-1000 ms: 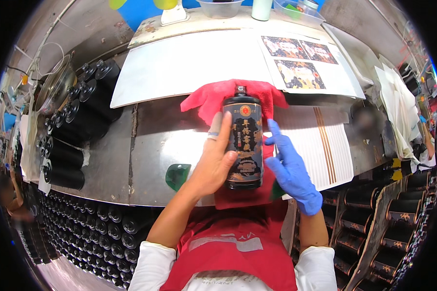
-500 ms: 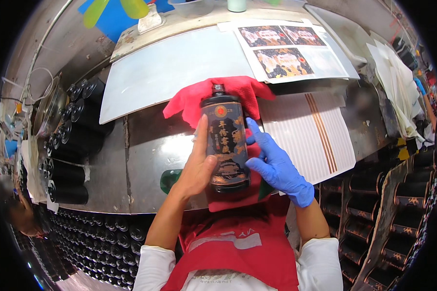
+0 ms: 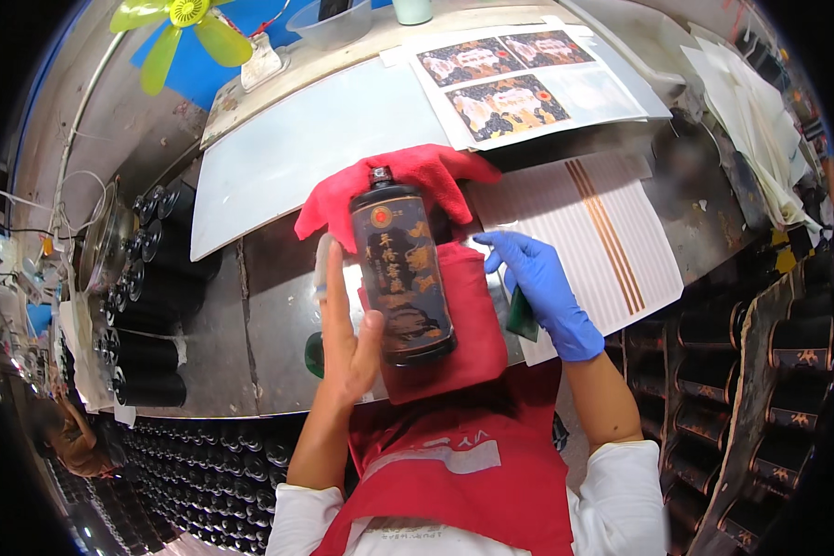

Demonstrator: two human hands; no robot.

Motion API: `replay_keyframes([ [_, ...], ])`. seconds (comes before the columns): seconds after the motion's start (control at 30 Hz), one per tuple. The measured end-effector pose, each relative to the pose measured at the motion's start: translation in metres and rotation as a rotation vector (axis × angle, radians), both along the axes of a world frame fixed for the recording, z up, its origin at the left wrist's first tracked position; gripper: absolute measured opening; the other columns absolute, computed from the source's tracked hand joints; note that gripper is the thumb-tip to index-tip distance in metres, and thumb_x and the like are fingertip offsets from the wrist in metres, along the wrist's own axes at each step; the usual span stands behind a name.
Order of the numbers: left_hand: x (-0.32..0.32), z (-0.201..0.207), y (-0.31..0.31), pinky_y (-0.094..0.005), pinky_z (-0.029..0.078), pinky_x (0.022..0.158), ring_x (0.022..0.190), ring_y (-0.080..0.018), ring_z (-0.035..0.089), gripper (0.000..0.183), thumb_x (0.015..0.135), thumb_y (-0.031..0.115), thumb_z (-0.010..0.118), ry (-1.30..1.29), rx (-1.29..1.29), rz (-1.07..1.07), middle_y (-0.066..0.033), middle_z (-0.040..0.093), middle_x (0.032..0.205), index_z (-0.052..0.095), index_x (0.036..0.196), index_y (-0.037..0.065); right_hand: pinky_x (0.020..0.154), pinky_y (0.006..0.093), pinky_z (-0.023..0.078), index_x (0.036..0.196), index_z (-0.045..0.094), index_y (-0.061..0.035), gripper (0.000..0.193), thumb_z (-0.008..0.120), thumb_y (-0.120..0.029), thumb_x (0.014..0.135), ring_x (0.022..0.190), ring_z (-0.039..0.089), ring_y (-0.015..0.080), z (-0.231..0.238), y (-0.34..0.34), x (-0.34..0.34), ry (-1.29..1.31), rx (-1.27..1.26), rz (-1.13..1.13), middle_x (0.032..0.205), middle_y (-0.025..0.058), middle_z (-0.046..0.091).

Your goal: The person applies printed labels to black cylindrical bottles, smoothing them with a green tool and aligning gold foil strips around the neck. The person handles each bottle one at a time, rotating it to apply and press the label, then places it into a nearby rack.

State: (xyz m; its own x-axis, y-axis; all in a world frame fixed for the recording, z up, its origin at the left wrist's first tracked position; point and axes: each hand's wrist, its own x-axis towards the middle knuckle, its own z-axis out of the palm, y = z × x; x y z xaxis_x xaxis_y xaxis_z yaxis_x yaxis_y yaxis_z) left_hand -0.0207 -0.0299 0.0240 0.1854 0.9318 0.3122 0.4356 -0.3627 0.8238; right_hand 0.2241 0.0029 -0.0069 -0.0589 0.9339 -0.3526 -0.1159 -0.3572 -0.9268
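A dark, tall bottle (image 3: 400, 269) with gold lettering and a red-and-gold round emblem lies on its back, neck pointing away. Its neck end rests on a bunched red cloth (image 3: 445, 185), and its base is over a red pad (image 3: 477, 324). My left hand (image 3: 347, 347) is along its left side, fingers stretched and thumb apart, one fingertip wearing a pale cover. To the right, clear of the bottle, my right hand (image 3: 547, 292) wears a blue glove with curled fingers. A green flat piece (image 3: 521, 315) shows under its palm, apparently held.
A striped sheet with brown bands (image 3: 607, 232) lies right of the cloth; printed pictures (image 3: 505, 83) lie behind. Another green piece (image 3: 314, 354) is beside my left wrist. Black bottles (image 3: 153, 324) stand at the left, more fill racks (image 3: 713, 371) at right. A green-bladed fan (image 3: 185, 18) is at upper left.
My right hand has drawn back from the bottle's right side, the green piece rising with it. My left fingers have straightened beside the bottle. The view has shifted slightly.
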Motion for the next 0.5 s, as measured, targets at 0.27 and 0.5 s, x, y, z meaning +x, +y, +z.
replay_keyframes([
  [0.27, 0.049, 0.025, -0.026, -0.0394, 0.035, 0.099, 0.124, -0.0362, 0.039, 0.061, 0.082, -0.001, 0.057, 0.187, 0.109, 0.063, -0.0285, 0.034, 0.137, 0.032, 0.137, -0.003, 0.062, 0.0304, 0.047, 0.106, 0.062, -0.0047, 0.035, 0.064, -0.033, 0.086, 0.065, 0.06, 0.0212, 0.007, 0.008, -0.045, -0.424, 0.386, -0.181, 0.076, 0.0133, 0.063],
  [0.5, 0.056, 0.02, -0.023, -0.0458, 0.026, 0.105, 0.128, -0.0463, 0.03, 0.061, 0.076, 0.0, 0.06, 0.304, 0.198, 0.086, -0.032, 0.029, 0.139, 0.04, 0.134, 0.001, 0.06, 0.0314, 0.047, 0.109, 0.06, -0.0046, 0.036, 0.064, -0.032, 0.086, 0.062, 0.06, 0.0189, 0.003, 0.0, -0.047, -0.212, 0.405, -0.155, 0.071, 0.0111, 0.062],
])
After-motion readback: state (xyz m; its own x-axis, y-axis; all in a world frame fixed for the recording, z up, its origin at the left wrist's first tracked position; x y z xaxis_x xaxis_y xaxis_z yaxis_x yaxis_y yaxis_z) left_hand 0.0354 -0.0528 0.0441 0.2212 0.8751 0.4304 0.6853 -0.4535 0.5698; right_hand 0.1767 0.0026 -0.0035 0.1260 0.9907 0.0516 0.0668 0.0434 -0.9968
